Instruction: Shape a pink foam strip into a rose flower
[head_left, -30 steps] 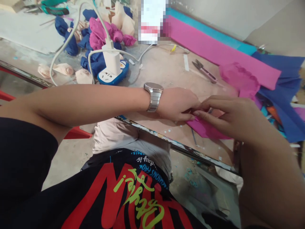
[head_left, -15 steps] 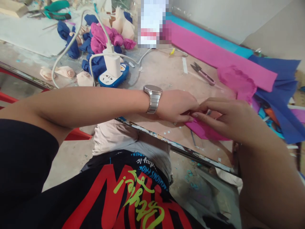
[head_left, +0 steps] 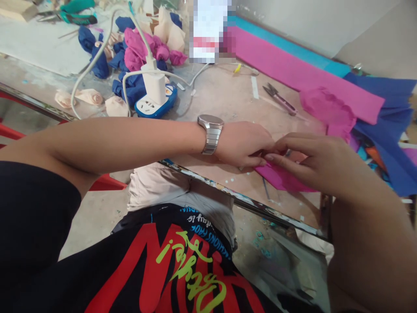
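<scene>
My left hand (head_left: 246, 143), with a silver watch on its wrist, pinches one end of a bright pink crepe paper strip (head_left: 289, 177). Against its fingertips, the thumb and fingers of my right hand (head_left: 312, 158) grip the same strip. The paper hangs below my right hand towards the table's front edge. My fingers hide the exact fold where they meet. A thin dark stick (head_left: 266, 189) lies on the table beside the strip.
Thread snips (head_left: 280, 99) lie beyond my hands. Pink crepe paper (head_left: 312, 74) and blue sheets (head_left: 387, 126) are at the right. A power strip (head_left: 155, 104) with cables stands left of centre, near rolled paper flowers (head_left: 137, 50). Green-handled pliers (head_left: 78, 13) lie at far left.
The table and its things sit slightly farther right in the view. Both hands keep nearly the same pinch on the pink strip.
</scene>
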A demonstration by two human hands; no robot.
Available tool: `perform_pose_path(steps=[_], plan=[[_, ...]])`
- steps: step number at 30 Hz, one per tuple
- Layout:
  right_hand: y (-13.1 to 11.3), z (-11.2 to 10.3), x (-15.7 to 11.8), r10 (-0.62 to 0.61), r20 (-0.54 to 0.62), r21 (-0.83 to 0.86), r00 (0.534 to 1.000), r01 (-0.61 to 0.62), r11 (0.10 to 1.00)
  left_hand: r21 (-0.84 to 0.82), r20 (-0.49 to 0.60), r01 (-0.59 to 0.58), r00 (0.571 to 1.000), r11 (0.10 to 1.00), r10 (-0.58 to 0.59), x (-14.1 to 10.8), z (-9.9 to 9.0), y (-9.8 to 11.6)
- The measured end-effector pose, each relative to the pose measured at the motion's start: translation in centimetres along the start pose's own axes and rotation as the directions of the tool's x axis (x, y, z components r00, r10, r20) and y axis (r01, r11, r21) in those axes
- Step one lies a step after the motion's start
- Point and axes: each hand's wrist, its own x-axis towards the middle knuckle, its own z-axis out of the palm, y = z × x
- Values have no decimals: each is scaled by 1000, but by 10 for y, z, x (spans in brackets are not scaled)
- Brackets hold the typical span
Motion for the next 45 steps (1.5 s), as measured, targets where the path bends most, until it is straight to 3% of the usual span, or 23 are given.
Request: perform_pose_path(steps=[7,45], plan=[[3,1,2,-4,91,25,996,2,1000,-20,13,23,1000,1000,-23,-1,-2,3],[-2,0,3,10,44,15,999,-11,1000,9,13,11,1000,1000,-11,-1,-2,3]])
